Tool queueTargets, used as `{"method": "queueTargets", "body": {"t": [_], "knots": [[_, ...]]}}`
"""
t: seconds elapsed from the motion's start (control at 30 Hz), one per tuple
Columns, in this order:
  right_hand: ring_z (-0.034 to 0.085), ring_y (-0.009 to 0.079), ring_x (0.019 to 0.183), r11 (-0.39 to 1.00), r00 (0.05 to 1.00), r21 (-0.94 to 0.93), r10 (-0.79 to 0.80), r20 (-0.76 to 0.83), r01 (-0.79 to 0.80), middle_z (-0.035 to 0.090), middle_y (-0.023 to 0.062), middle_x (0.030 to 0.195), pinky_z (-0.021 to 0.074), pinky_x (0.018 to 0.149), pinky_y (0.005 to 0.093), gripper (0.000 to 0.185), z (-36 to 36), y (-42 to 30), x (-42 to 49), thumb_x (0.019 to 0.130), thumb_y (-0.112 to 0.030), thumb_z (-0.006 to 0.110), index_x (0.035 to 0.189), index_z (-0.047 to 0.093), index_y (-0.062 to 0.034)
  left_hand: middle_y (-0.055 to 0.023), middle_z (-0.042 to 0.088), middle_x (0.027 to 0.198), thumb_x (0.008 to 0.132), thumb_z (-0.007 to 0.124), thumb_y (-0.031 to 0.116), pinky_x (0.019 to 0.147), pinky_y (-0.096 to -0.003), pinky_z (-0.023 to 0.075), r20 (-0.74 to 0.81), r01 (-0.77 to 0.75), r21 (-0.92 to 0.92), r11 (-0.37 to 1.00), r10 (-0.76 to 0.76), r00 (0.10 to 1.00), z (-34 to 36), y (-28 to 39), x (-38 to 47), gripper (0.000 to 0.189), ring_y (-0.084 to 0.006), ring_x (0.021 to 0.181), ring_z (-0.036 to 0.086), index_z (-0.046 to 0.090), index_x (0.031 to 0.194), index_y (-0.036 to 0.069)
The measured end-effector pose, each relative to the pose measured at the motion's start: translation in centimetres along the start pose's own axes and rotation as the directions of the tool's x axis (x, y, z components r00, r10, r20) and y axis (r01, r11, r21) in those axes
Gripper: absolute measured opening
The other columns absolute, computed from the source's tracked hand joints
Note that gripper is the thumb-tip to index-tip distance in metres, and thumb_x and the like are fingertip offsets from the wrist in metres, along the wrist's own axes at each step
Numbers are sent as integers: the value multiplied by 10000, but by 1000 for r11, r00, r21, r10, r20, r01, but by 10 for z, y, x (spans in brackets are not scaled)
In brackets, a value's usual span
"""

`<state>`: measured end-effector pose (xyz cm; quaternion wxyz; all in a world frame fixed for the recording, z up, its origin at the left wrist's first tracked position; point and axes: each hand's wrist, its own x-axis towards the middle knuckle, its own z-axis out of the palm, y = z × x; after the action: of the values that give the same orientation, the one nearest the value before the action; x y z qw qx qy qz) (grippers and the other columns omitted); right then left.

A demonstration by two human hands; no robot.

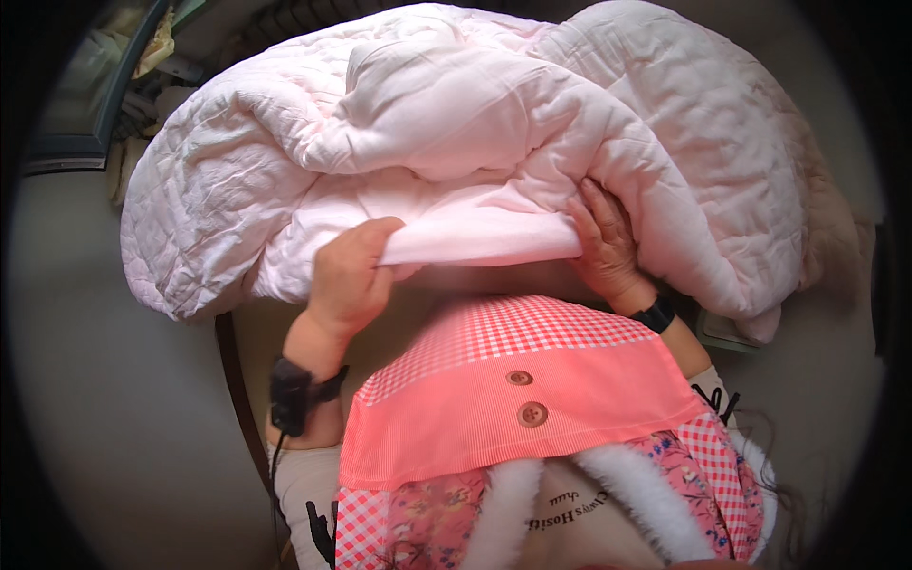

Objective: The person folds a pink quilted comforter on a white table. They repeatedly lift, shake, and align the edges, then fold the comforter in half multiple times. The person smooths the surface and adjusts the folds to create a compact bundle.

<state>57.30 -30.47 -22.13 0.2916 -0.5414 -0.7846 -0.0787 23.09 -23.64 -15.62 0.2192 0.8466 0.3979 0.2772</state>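
Note:
A thick pale pink quilt (456, 107) lies bunched up in front of me, its near edge folded into a flat band. My left hand (353, 274) grips the left end of this band, thumb on top. At the band's right end, my right hand (605, 239) presses against the fabric with its fingers spread a little; whether it pinches the cloth underneath is hidden. The band is stretched between both hands, just above the pink checked apron (516, 385) with two brown buttons that I wear.
A dark-framed panel (117, 92) stands at the upper left, with crumpled bags and cloth items (153, 92) beside it. Under the quilt's right corner shows a pale flat object (727, 331). A brown cloth (830, 214) lies at the far right. A cable hangs from my left wrist.

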Motion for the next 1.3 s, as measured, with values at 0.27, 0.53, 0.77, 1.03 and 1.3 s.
{"method": "queueTargets", "body": {"t": [0.27,0.53,0.77,1.03,1.3], "knots": [[694,306,816,983,1000,181,15,-13,-12,697,146,958,540,728,362,430,-88,-28,8,724,-77,764,1134,641,-34,-118,607,697,966,595,185,560,-321,453,-77,-122,5,993,122,989,-58,45,14,180,-235,584,589,657,906,27],[684,207,853,917,935,356,46,351,-179,694,133,938,529,763,308,432,-256,-53,52,792,-189,767,1147,627,13,-101,592,689,977,550,190,654,-286,451,111,-136,-198,971,160,981,-114,55,62,251,-129,673,543,643,893,-27],[637,203,954,863,634,-36,398,662,-504,693,132,1046,493,848,315,388,-153,-18,95,880,-214,678,1174,613,30,-114,717,882,974,546,415,764,-366,510,220,221,103,970,-239,946,-9,-4,84,352,-273,760,650,706,1063,114],[633,225,967,835,618,157,249,746,-527,699,140,1051,467,886,330,331,-95,11,66,920,-226,636,1162,634,0,-183,696,1014,974,522,421,849,-407,494,345,185,111,976,-212,914,24,-48,71,407,-360,958,650,707,1060,68],[636,337,965,878,675,86,296,676,-471,669,221,1058,477,865,370,358,-107,-11,65,969,-317,547,1147,629,-17,-247,678,996,977,538,330,836,-395,482,412,202,-106,974,-142,900,35,-67,78,396,-377,919,640,681,1003,-38]]}}
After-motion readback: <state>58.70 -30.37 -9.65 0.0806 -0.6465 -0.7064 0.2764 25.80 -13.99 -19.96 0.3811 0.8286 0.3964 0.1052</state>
